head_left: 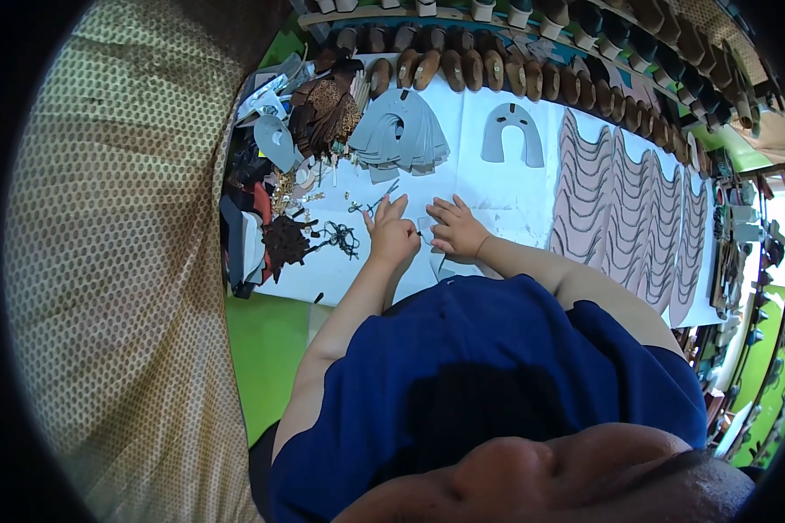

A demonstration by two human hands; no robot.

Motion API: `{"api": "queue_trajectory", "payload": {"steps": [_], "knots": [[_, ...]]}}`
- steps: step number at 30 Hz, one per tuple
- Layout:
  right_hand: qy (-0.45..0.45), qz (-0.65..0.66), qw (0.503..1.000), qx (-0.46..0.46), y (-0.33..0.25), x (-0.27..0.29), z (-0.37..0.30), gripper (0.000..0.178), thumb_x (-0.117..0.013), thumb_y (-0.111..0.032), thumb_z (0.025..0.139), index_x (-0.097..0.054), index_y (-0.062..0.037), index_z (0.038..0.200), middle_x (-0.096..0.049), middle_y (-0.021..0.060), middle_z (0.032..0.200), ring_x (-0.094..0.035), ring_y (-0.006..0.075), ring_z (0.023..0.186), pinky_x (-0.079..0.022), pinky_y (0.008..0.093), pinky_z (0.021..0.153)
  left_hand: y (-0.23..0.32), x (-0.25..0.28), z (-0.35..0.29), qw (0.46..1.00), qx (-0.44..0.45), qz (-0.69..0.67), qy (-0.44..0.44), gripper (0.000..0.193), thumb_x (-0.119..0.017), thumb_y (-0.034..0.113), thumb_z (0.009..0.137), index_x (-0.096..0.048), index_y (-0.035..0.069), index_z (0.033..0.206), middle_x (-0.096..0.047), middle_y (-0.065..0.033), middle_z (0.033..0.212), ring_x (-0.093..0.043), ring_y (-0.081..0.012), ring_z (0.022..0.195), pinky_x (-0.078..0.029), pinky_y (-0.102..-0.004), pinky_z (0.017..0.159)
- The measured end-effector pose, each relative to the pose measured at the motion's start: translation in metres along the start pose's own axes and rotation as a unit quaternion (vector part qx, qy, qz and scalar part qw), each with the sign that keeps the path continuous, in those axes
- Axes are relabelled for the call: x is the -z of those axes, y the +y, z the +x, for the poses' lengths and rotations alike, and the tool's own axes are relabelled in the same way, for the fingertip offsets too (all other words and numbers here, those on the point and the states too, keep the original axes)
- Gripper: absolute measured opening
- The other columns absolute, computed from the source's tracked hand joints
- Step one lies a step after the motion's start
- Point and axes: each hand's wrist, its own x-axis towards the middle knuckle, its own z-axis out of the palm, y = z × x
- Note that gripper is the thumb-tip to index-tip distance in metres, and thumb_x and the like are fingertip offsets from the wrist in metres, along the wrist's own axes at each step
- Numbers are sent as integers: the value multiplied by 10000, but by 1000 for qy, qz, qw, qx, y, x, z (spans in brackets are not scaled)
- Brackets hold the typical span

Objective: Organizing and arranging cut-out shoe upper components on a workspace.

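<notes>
My left hand (394, 237) is over the white table (488, 196), thumb and forefinger pinched together and the other fingers stretched forward. A tiny dark thing shows at the pinch, too small to make out. Just to its right, my right hand (459, 228) rests with fingers spread, palm down. Between the hands lies a small grey piece (426, 223), partly hidden by the right fingers. Beyond them sit a fanned stack of grey U-shaped shoe-upper pieces (379, 131) and one single grey U-shaped piece (497, 131).
Overlapping rows of mauve dark-edged pieces (576, 209) cover the table's right side. Brown shoe lasts (494, 70) line its far edge under a shelf of shoes (554, 19). At left lie tangled black cords (340, 237), brown scraps (286, 240) and a patterned curtain (131, 218).
</notes>
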Motion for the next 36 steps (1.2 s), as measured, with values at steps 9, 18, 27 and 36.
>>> {"api": "queue_trajectory", "payload": {"steps": [9, 18, 27, 36], "knots": [[28, 87, 995, -25, 3, 5, -4, 522, -501, -469, 945, -554, -105, 1316, -433, 150, 1492, -367, 345, 1416, -219, 604, 1161, -7, 2, -6, 999, 27, -19, -9, 72, -690, 211, 714, -747, 166, 719, -476, -84, 1504, -237, -381, 1480, -18, -691, 1144], [-19, 38, 999, -16, 5, 3, -2, 525, -587, -351, 905, -501, -176, 1392, -427, 130, 1496, -363, 328, 1420, -227, 596, 1161, -12, 7, -25, 985, 1, -64, 157, 394, -565, 240, 889, -636, 158, 1268, -505, -100, 1473, -320, -364, 1452, -57, -697, 1140], [-5, 20, 1000, -22, -7, 6, 3, 328, -625, -390, 894, -735, -184, 1124, -509, 123, 1435, -371, 321, 1416, -239, 593, 1159, -10, -3, -55, 983, -123, 120, -64, 586, -584, 380, 925, -468, 201, 1471, -390, -7, 1574, -306, -230, 1477, -98, -668, 1163], [-38, -21, 998, -42, -9, 3, 3, 413, -622, -414, 891, -667, -154, 1209, -493, 140, 1442, -363, 323, 1420, -243, 584, 1163, -8, 14, -50, 974, -108, 141, -143, 732, -580, 480, 914, -309, 263, 1558, -189, -6, 1659, -113, -344, 1531, -45, -687, 1156]]}}
